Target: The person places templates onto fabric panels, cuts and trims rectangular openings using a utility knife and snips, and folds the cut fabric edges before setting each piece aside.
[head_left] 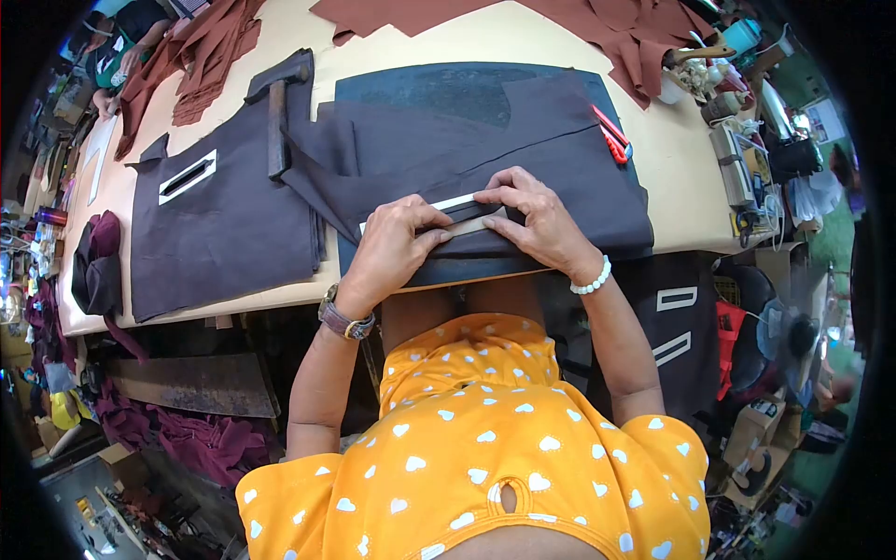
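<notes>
My left hand [397,241] and my right hand [535,222] face each other at the table's near edge. Thumb and fingers of each are closed on a dark leather-like sheet [583,210], at a slot bordered by pale strips [455,202]. Part of that border is hidden under my fingertips. The sheet lies folded over a dark green board [425,86]. To the left, a second dark panel [229,247] carries a similar white-bordered slot [188,177]. A hammer [277,126] rests along that panel's right side.
A red box cutter [611,138] lies on the sheet's far right. Reddish-brown pieces [210,61] spread across the table's back. A brush [700,55] and cluttered supplies crowd the right side. Below the right edge hangs dark material with white-bordered slots [677,299].
</notes>
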Action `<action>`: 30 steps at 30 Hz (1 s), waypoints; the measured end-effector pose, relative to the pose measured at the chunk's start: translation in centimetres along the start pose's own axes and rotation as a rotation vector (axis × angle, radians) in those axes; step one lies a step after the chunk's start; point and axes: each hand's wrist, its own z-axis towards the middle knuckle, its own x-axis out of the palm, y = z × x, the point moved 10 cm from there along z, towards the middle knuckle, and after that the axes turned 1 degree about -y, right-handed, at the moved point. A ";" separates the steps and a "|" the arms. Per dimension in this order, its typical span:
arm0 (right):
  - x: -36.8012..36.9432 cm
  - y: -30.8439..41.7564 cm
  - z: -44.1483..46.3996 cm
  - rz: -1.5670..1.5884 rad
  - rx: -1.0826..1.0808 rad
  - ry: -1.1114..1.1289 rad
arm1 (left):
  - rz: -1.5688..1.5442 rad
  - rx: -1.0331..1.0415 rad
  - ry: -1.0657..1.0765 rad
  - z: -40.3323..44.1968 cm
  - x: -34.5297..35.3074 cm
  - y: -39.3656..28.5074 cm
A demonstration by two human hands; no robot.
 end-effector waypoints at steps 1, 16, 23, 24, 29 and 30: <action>0.0 0.1 0.0 -0.010 -0.022 0.003 | -0.019 0.009 -0.019 -0.2 -0.1 0.0; 1.0 0.7 1.3 -0.422 -0.111 -0.118 | 0.040 0.124 -0.109 -0.9 -0.6 -0.6; -0.6 -0.7 0.5 -0.442 -0.031 -0.113 | 0.127 0.071 -0.060 -3.4 -3.0 1.1; -0.2 -0.5 0.6 -0.452 -0.038 -0.102 | 0.140 0.079 -0.074 -3.7 -3.3 1.1; 4.0 2.8 1.9 -0.463 -0.149 -0.053 | 0.114 0.071 -0.102 -4.0 -3.5 1.2; 5.4 3.4 2.2 -0.472 -0.164 -0.054 | 0.106 0.083 -0.111 -4.0 -3.5 1.2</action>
